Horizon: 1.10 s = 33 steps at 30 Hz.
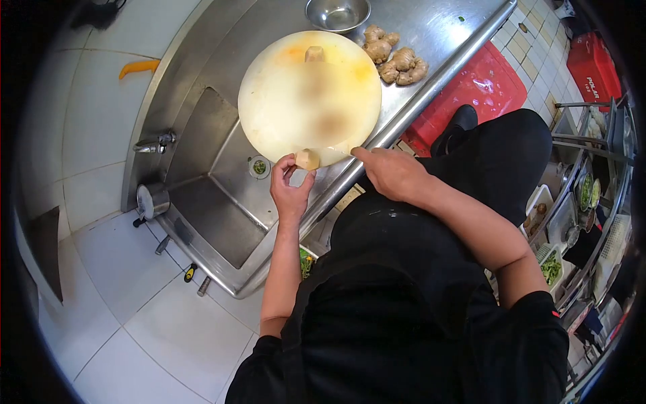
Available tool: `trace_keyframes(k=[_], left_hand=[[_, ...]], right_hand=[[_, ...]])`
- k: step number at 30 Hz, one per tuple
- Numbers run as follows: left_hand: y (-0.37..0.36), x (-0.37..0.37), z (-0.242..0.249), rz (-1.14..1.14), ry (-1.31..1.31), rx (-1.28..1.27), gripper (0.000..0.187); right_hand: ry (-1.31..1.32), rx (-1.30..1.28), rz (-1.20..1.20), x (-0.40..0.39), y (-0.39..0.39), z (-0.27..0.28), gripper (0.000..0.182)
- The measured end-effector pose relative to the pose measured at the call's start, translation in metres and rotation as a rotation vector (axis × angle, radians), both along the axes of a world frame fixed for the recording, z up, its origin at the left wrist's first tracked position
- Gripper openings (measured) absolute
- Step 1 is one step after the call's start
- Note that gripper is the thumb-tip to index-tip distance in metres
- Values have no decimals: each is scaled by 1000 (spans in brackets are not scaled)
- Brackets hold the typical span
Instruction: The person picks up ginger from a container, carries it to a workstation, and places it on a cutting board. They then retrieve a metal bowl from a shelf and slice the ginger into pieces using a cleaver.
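My left hand [289, 188] is closed around a pale piece of peeled ginger [307, 159] at the near edge of a round white cutting board [269, 101]. Just to its right, my right hand [393, 172] grips a knife [340, 152]; its handle is hidden in the fist, and only a thin bit of blade shows beside the ginger. Another cut piece of ginger [314, 54] rests near the board's far side. Beyond the board's right edge lie unpeeled ginger roots [404, 67]. The middle of the board is blurred.
A metal bowl [338, 13] stands behind the board. At left is a steel sink [222, 222] with a tap [155, 143]. A red lid or bin [471, 94] sits below the counter's right edge. Shelves with food containers [552, 269] line the far right.
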<state>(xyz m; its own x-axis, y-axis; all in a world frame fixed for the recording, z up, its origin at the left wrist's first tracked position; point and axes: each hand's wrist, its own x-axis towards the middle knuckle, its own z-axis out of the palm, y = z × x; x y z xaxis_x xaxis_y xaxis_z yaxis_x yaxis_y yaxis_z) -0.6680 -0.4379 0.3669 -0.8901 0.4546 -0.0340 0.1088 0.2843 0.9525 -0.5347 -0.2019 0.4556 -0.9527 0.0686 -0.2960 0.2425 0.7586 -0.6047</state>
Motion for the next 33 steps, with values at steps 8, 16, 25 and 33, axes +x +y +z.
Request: trace_keyframes(k=[8,16,25,33], left_hand=[[20,-3,24,5,181,-208,46],[23,-8,30,6,111,-162,48],[14,-6,15,-22,82,-218,46],[15,-24,-2,61,60,-80,44]], right_hand=[[-5,145,105,19,-3,28,41],[-31,185,134,9,-4,29,40],[-33,168,135,-21,-8,7,38],[-16,52,-49,-12,8,22,36]])
